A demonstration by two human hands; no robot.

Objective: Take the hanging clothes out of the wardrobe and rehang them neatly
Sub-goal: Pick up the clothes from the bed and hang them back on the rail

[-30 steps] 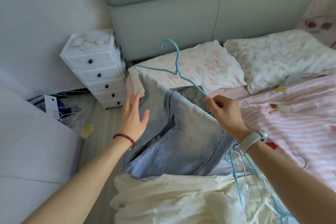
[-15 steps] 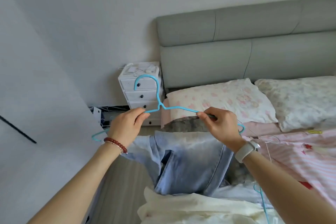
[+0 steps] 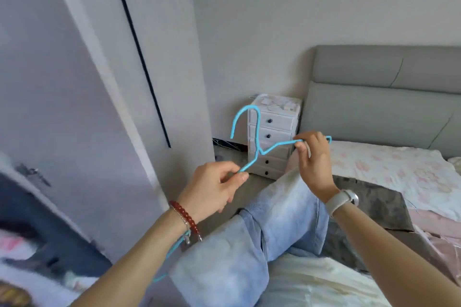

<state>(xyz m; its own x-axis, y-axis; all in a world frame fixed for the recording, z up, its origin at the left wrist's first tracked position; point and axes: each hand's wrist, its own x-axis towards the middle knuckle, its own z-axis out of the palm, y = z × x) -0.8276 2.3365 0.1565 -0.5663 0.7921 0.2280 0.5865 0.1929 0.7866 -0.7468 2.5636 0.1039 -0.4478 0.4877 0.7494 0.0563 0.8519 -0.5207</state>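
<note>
Both hands pinch a blue hanger (image 3: 259,149), raised above pale jeans (image 3: 279,222) draped below: left hand (image 3: 212,192) on its near-left arm, right hand (image 3: 314,159) on the far-right arm (hook up). Farther off, a white drawer chest (image 3: 273,137); at far left, perhaps the wardrobe (image 3: 30,244), blurred.

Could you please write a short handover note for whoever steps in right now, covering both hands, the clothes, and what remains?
Left hand: pinches the left arm of the blue hanger.
Right hand: pinches its right arm, near the tip.
The jeans hang below the hands, apparently draped on the hanger. A cream garment lies on the bed.
Done: jeans out of the wardrobe and on a hanger.
Left: hook the hanger back on the rail, which is not in view, then rehang the cream garment.
</note>
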